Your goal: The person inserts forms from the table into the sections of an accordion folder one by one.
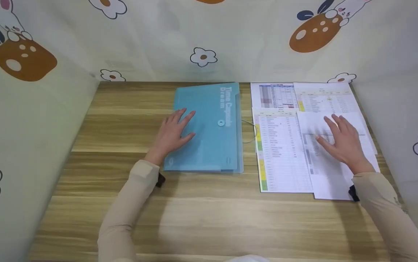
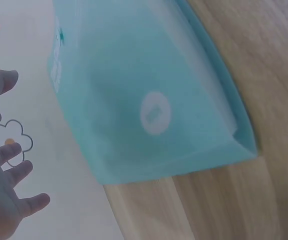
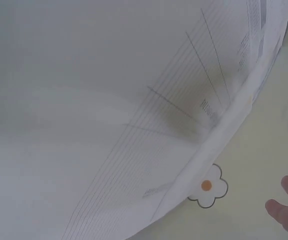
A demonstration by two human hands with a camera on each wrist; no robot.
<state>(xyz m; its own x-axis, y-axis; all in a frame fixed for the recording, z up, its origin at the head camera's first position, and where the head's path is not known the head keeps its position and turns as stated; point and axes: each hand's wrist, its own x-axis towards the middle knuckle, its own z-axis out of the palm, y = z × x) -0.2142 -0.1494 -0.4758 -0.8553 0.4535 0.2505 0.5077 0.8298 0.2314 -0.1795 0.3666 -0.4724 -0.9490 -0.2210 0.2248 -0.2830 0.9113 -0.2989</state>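
Observation:
A blue plastic document folder (image 1: 205,145) with white lettering and a round button lies on the wooden table. My left hand (image 1: 171,133) is over its left side, fingers spread and straight; the left wrist view shows the folder's corner (image 2: 124,150) and the hand (image 2: 6,190) with nothing in it. To the right lie several printed sheets (image 1: 283,156) with tables and coloured edge strips. Over the front right sheet (image 1: 329,174) my right hand (image 1: 343,140) is held with fingers apart, gripping nothing. Only its fingertips (image 3: 276,207) show in the right wrist view, beside the paper (image 3: 84,100).
A thin loop of cord (image 1: 250,122) runs from the folder's right edge toward the sheets. Cloth walls (image 1: 158,43) printed with flowers and rabbits enclose the table's back and sides. Bare wood (image 1: 209,222) shows in front of the folder and papers.

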